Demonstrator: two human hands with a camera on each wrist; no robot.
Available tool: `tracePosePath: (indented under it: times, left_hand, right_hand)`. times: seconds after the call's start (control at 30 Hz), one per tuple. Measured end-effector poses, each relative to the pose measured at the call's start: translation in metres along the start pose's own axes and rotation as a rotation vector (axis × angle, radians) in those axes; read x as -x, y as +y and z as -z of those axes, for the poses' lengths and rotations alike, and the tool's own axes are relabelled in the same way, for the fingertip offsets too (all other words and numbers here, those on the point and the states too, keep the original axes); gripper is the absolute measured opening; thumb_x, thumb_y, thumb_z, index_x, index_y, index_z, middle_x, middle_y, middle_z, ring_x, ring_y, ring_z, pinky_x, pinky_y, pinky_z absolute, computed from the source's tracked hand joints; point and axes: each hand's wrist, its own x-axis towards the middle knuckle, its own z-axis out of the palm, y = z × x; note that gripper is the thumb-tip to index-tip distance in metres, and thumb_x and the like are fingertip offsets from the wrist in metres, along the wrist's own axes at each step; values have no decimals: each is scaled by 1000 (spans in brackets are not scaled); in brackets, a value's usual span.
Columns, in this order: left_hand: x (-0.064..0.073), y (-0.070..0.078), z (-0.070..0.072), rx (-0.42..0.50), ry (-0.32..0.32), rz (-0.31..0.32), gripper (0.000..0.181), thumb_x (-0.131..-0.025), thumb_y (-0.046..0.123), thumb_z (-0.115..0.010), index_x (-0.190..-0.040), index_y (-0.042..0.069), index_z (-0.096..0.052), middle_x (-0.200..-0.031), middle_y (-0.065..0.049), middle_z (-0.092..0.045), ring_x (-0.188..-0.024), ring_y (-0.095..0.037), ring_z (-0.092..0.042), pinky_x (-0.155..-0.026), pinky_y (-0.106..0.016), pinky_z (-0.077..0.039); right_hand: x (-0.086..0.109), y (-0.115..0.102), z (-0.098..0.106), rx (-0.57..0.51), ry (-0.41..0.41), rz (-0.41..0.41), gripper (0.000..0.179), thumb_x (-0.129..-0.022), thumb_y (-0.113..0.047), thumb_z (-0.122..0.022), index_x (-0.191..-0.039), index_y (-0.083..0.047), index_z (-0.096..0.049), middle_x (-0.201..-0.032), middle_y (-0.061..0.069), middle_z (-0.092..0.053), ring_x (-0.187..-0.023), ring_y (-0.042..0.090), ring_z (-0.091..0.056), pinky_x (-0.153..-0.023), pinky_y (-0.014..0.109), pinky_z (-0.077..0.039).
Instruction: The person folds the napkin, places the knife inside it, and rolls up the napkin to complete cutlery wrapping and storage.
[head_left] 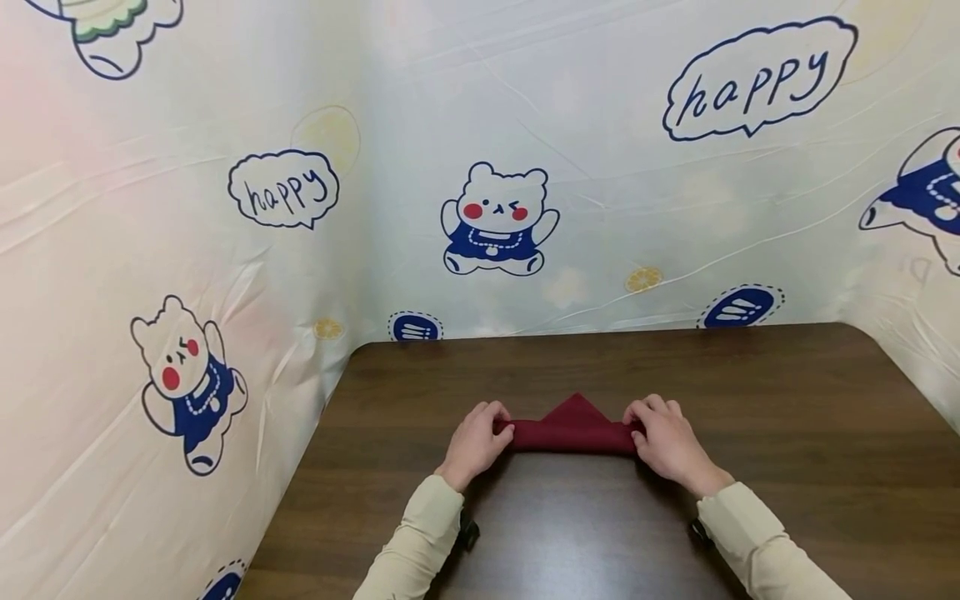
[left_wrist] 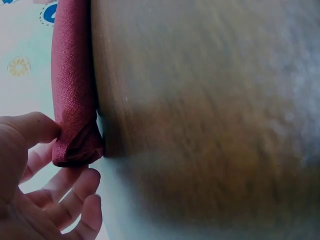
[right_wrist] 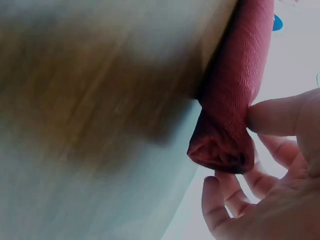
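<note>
A dark red cloth point(head_left: 573, 437), rolled along its near side, lies on the table with one triangular corner pointing to the far side. My left hand point(head_left: 477, 442) pinches the roll's left end between thumb and fingers. At the opposite end my right hand point(head_left: 667, 440) grips the roll in the same manner. The left wrist view shows the cloth roll point(left_wrist: 75, 85) with its end tucked in folds beside the left thumb. Layered folds also show at the cloth's end point(right_wrist: 225, 135) in the right wrist view, where the right thumb presses its side.
The brown wooden table point(head_left: 585, 533) reaches to a pale printed curtain point(head_left: 600, 233) with cartoon bears at the back and on both sides. A dark wrist strap part point(head_left: 468, 531) shows under the left sleeve, and another point(head_left: 700, 533) under the right.
</note>
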Motion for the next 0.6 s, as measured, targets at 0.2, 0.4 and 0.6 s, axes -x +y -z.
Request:
tracePosePath:
  times: [0.2,0.4,0.6]
  left_hand:
    - [1,1,-2,-1,39,-39,9,-88,24,-68,-94,18,-65,-94,2,-58,-78,-12,-52,-68,-28,-46]
    - [1,5,-4,-135,84,-190,6,-87,15,-68,-91,17,-72,-92,2,-60,-86,-16,-54,-77,-31,-49]
    - [1,7,-3,-292,114,-290,10,-85,16,-68,-93,19,-75,-87,4,-60,-84,-15,-53,-72,-31,-45]
  right_hand:
    - [2,-3,-3,77,28,28,16,-80,-1,-64,-86,-16,-64,-94,1,-60,-90,28,-50,-69,45,-40]
    - [6,-1,-5,128,34,58,14,-81,-5,-64,-90,-15,-68,-96,0,-63,-92,27,-54,-69,43,-40]
    - [8,1,-2,133,11,89,15,-81,-7,-63,-93,-15,-70,-98,0,-64,-93,26,-55,-71,44,-42]
